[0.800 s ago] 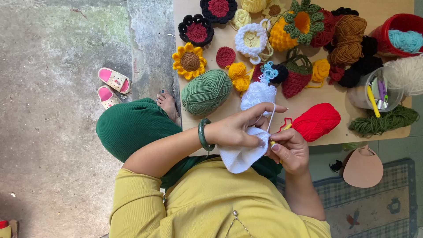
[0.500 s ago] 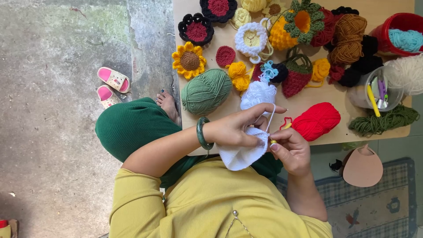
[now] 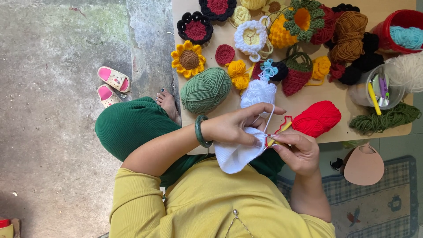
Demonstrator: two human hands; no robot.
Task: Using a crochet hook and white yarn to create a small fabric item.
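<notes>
Place: a home spot for making yarn crafts, down on the floor.
Floor: bare grey concrete floor (image 3: 53, 145), with a checked rug (image 3: 387, 207) at the side.
Desk: a low wooden desk (image 3: 308, 101) full of yarn balls (image 3: 205, 89), yarn flowers (image 3: 188, 58) and a yarn strawberry (image 3: 297, 75).
Shoes: small pink sandals (image 3: 112, 84) lie on the floor.
Tools: a clear cup of tools (image 3: 381, 88) stands on the desk.
</notes>
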